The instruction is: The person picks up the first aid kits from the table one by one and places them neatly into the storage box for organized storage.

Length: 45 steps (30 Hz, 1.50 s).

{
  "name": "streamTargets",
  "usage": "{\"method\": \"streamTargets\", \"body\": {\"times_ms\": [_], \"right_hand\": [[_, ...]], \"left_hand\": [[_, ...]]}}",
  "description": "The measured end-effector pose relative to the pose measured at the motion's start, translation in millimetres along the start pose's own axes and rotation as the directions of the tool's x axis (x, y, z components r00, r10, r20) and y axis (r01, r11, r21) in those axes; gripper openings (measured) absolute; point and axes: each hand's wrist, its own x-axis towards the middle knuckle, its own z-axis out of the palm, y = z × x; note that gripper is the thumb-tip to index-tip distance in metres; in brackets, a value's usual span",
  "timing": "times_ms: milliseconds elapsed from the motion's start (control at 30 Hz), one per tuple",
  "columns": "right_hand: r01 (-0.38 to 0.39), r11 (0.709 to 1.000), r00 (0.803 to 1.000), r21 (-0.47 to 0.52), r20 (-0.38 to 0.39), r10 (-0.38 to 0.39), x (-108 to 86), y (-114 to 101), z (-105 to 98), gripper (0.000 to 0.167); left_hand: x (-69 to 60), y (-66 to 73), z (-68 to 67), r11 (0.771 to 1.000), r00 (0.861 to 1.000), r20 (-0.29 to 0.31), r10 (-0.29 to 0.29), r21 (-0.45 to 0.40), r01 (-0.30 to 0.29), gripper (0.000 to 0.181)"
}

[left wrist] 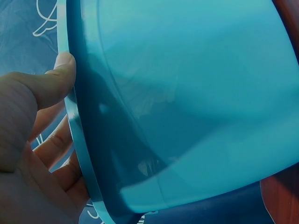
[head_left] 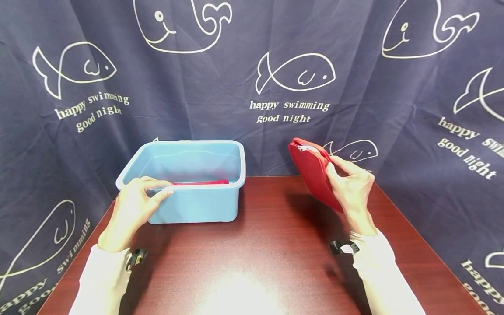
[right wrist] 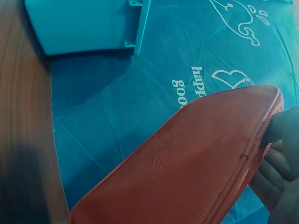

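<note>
My left hand point(head_left: 134, 208) pinches the near rim of a light blue plastic bin point(head_left: 197, 205), thumb on one side and fingers on the other. The left wrist view shows the thumb on the rim, with the bin wall point(left wrist: 196, 93) filling much of the view. Inside the bin, a thin red edge of something point(head_left: 204, 182) shows just above the near rim; its kind is hidden. My right hand point(head_left: 352, 188) grips a red zippered pouch point(head_left: 315, 175) by its edge, tilted and held above the table. The right wrist view shows the pouch's broad flat side point(right wrist: 187, 163).
The bin stands on a dark red-brown wooden table point(head_left: 267, 236), at its back left. A navy curtain point(head_left: 291, 26) with white fish and whale drawings hangs behind and along both sides. Bright glare lies on the table's front middle.
</note>
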Motion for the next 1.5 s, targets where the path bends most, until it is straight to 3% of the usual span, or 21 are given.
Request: {"method": "streamTargets", "body": {"times_ms": [333, 667, 1067, 1333, 1500], "right_hand": [[-0.042, 0.997, 0.998, 0.072, -0.040, 0.045, 1.5, -16.2, 8.1, 0.020], [-0.033, 0.992, 0.999, 0.120, -0.031, 0.037, 7.5, -35.5, 21.7, 0.020], [-0.036, 0.981, 0.997, 0.189, -0.055, 0.047, 20.2, -69.6, 39.1, 0.019], [-0.048, 0.967, 0.997, 0.249, -0.049, 0.062, 24.9, -111.5, 42.6, 0.018], [-0.046, 0.965, 0.997, 0.258, -0.042, 0.058, 26.2, -111.4, 53.7, 0.019]], "left_hand": [[-1.6, -1.9, 1.1, 1.000, 1.000, 0.005, -0.018, 0.000, 0.018, 0.016], [-0.7, 0.1, 1.6, 0.999, 0.999, -0.016, 0.032, -0.012, -0.032, 0.017], [-0.2, 0.8, -1.0, 0.999, 0.999, -0.028, 0.041, -0.016, -0.042, 0.017], [1.2, -1.0, 0.5, 0.997, 0.997, -0.046, 0.067, -0.022, -0.068, 0.016], [0.8, -0.8, 0.7, 0.998, 0.997, -0.045, 0.061, -0.021, -0.062, 0.016]]}}
